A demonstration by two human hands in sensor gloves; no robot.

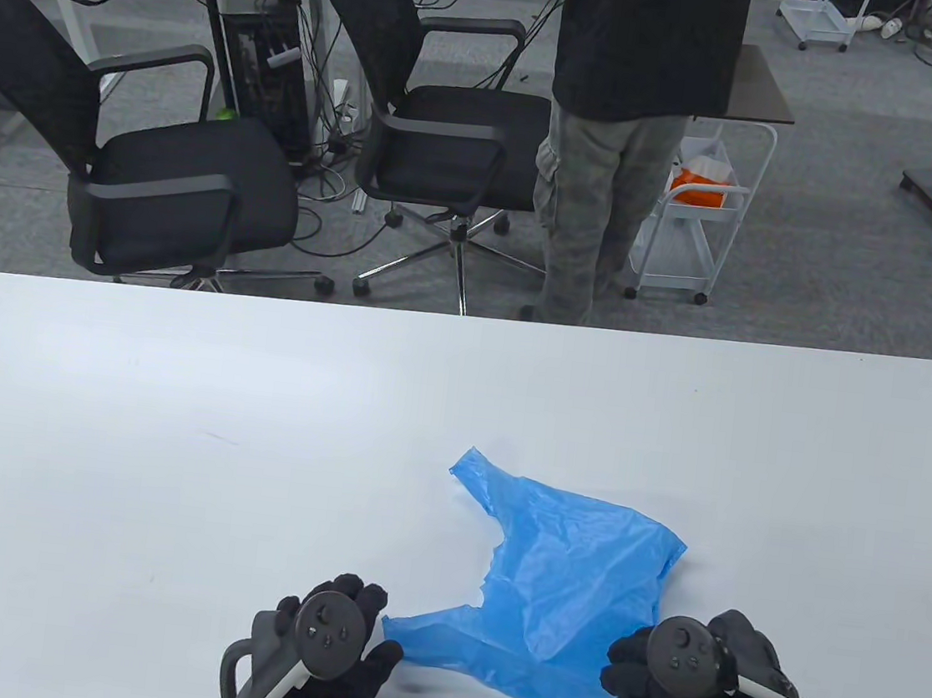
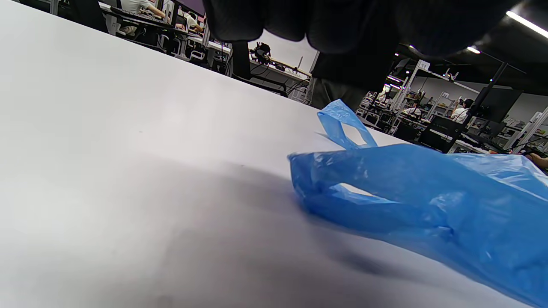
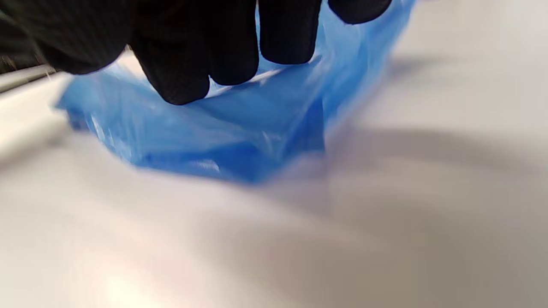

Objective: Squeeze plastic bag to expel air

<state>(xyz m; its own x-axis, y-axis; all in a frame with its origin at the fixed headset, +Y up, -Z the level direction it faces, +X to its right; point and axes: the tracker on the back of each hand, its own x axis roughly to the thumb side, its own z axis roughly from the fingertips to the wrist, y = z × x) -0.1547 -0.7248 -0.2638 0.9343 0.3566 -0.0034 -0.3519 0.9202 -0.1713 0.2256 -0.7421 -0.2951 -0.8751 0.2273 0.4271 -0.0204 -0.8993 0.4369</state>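
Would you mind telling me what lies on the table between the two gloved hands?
In the table view, the blue plastic bag spans the gap between the left hand and the right hand.

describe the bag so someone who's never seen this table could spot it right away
Start at the white table and look to its near edge, between the two black-gloved hands. There lies a crumpled blue plastic bag, one handle loop pointing away across the table. It is the only coloured thing on the white surface.
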